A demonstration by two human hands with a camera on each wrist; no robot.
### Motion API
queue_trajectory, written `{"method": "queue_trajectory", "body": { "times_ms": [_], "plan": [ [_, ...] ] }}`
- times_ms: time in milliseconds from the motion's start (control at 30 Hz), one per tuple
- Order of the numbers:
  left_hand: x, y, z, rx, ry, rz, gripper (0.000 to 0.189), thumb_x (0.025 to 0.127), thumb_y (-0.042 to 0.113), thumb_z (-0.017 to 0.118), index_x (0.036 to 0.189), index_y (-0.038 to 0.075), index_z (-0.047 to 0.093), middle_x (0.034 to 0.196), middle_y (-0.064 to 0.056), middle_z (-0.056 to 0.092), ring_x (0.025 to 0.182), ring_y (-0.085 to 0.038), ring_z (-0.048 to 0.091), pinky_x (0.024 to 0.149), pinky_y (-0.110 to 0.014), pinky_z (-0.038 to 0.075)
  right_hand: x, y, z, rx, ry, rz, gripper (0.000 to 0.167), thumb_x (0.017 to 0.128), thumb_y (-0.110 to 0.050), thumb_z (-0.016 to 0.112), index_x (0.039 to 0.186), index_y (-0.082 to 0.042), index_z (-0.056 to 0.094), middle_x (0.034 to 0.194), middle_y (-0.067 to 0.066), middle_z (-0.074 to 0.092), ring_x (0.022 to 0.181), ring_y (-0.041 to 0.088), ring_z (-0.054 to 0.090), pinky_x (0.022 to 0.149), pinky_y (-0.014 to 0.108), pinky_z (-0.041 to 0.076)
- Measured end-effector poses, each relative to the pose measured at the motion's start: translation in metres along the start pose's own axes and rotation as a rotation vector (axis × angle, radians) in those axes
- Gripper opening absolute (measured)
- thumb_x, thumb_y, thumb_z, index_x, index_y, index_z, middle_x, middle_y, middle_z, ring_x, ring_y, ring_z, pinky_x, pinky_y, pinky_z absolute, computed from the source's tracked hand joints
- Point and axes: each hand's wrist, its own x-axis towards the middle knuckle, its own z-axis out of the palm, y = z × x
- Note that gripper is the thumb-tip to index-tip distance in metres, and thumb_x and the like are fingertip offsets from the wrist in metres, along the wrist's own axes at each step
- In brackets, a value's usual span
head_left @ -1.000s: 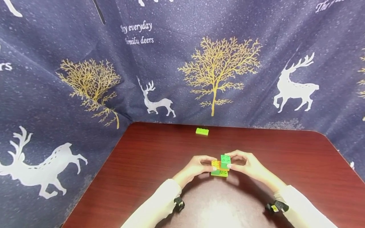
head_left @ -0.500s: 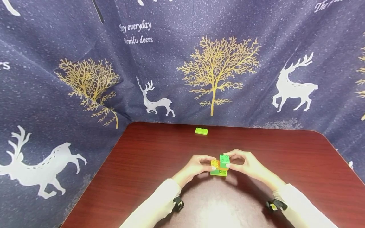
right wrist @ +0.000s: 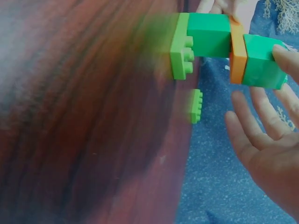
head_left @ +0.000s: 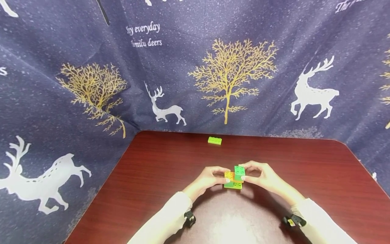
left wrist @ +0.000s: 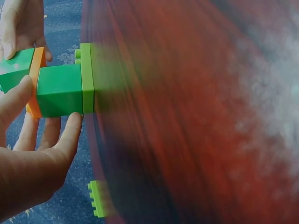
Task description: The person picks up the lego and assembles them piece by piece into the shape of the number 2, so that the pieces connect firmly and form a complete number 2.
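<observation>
A small stack of toy building blocks stands on the table in front of me. At its bottom lies a flat lime-green brick (left wrist: 87,84), with a green block (left wrist: 60,91) on its left part. An orange flat brick (right wrist: 238,56) tops that block and reaches out to the right. On the right end of the orange brick sits an upper green block (head_left: 239,173). My left hand (head_left: 209,180) holds the stack from the left, thumb near the orange brick. With thumb and fingers, my right hand (head_left: 261,174) pinches the upper green block from the right.
Farther back, near the table's far edge, lies another lime-green flat brick (head_left: 214,140). The red-brown table (head_left: 164,159) reaches a dark blue cloth (head_left: 189,84) printed with deer and trees, hanging behind it and at the sides.
</observation>
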Motion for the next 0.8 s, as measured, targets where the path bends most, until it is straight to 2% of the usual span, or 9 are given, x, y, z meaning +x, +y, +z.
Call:
{"method": "queue_trajectory", "body": {
  "times_ms": [300, 500, 667, 800],
  "plan": [
    [-0.001, 0.001, 0.0, 0.003, 0.002, -0.004, 0.034, 0.075, 0.002, 0.078, 0.108, 0.008, 0.073, 0.097, -0.007, 0.072, 0.085, -0.015, 0.068, 0.075, -0.024, 0.053, -0.005, 0.033, 0.003, 0.023, 0.003, 0.01, 0.038, 0.079, 0.0, 0.076, 0.115, -0.003, 0.066, 0.094, 0.008, 0.072, 0.08, 0.017, 0.068, 0.073, 0.038, 0.056],
    [-0.001, 0.003, 0.0, 0.012, -0.003, -0.003, 0.034, 0.076, 0.002, 0.078, 0.109, 0.009, 0.073, 0.098, -0.006, 0.072, 0.085, -0.014, 0.068, 0.077, -0.023, 0.053, -0.008, 0.039, 0.001, 0.13, -0.026, 0.013, 0.037, 0.081, 0.0, 0.074, 0.116, 0.0, 0.064, 0.1, 0.014, 0.07, 0.084, 0.021, 0.069, 0.076, 0.032, 0.057],
    [-0.001, 0.004, 0.0, 0.012, 0.01, 0.001, 0.035, 0.076, 0.0, 0.077, 0.109, 0.006, 0.072, 0.099, -0.008, 0.072, 0.086, -0.015, 0.068, 0.077, -0.025, 0.054, -0.004, 0.037, 0.0, 0.06, -0.024, -0.031, 0.038, 0.08, -0.001, 0.075, 0.116, -0.002, 0.065, 0.097, 0.01, 0.071, 0.083, 0.017, 0.068, 0.073, 0.034, 0.056],
    [-0.001, 0.004, 0.003, 0.004, 0.021, -0.007, 0.035, 0.076, -0.001, 0.077, 0.11, 0.005, 0.072, 0.098, -0.009, 0.072, 0.087, -0.016, 0.068, 0.075, -0.026, 0.055, -0.003, 0.034, 0.0, 0.045, -0.022, -0.017, 0.038, 0.08, -0.003, 0.076, 0.116, -0.003, 0.065, 0.094, 0.008, 0.072, 0.081, 0.017, 0.068, 0.072, 0.034, 0.056]
  ]
}}
